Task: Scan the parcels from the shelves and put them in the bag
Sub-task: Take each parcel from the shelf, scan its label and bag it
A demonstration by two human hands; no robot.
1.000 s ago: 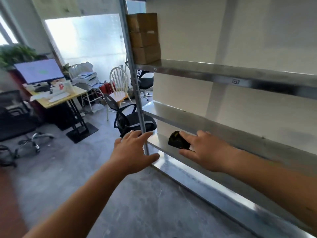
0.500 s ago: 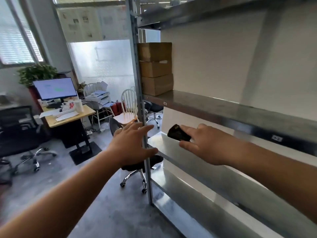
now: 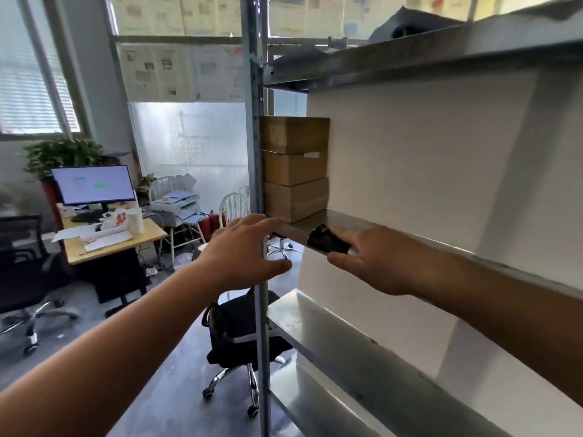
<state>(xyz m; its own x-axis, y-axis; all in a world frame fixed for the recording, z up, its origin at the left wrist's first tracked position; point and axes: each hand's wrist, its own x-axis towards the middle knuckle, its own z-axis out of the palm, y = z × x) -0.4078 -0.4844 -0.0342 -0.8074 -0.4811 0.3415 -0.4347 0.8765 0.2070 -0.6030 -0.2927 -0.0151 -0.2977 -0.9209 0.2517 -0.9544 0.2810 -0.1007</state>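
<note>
My right hand (image 3: 375, 263) is curled round the black scanner (image 3: 328, 240), thumb underneath and forefinger along its top, with the scanner's nose aimed toward eleven o'clock at the stack of parcels. My left hand (image 3: 244, 252) holds nothing: the fingers are straight and a little spread, thumb out below them, reaching in front of the grey upright post (image 3: 255, 171) of the rack.

From the head camera, the only view I have, three brown cardboard parcels sit one on another at the left end of the middle shelf (image 3: 362, 227), tight against the post. The top parcel (image 3: 295, 134) lies at about twelve o'clock from my left fingertips, the middle parcel (image 3: 295, 167) carries a white label near its right edge, and the bottom parcel (image 3: 296, 198) rests on the shelf just above my left hand. The scanner is near the bottom parcel but not touching it. At two o'clock, on the upper shelf (image 3: 426, 55), lies something dark and soft that I cannot make out. I see no bag here.

I judge this to be the start of a scan-and-pick: neither scanned nor lifted yet. Next I would need a label facing the scanner, then my free hand on a parcel, most likely the top one, to draw it off the stack without toppling the rest.
</note>
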